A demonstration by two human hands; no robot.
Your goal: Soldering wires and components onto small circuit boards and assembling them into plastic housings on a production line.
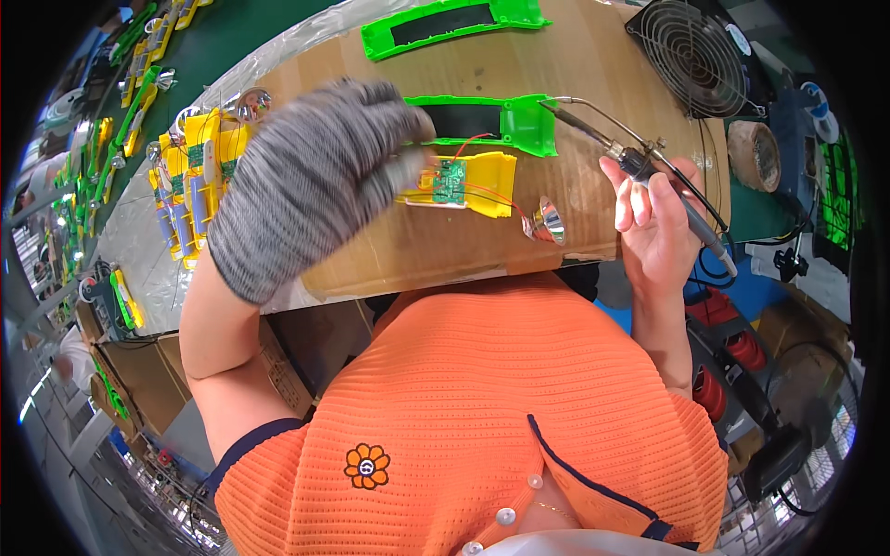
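Observation:
A grey knit glove with the fingertips showing covers my left hand [320, 171]. It hovers over the left end of a yellow housing [491, 181], its fingers bent and blurred; whether they hold anything is unclear. A green circuit board [451, 182] with red wires sits in that housing. One wire runs to a shiny reflector cup [550, 222] lying on the cardboard. My bare right hand [656, 208] grips a soldering iron [640, 165] that has a thin metal tube beside its shaft. The iron's tip is at the right end of a green shell [528, 127] behind the housing.
Another green shell [454, 26] lies at the far edge of the cardboard [445, 250]. Several yellow housings with blue cells [190, 208] cluster left of my glove. A black fan with a wire guard [695, 56] stands at the far right, near a tape roll [754, 156].

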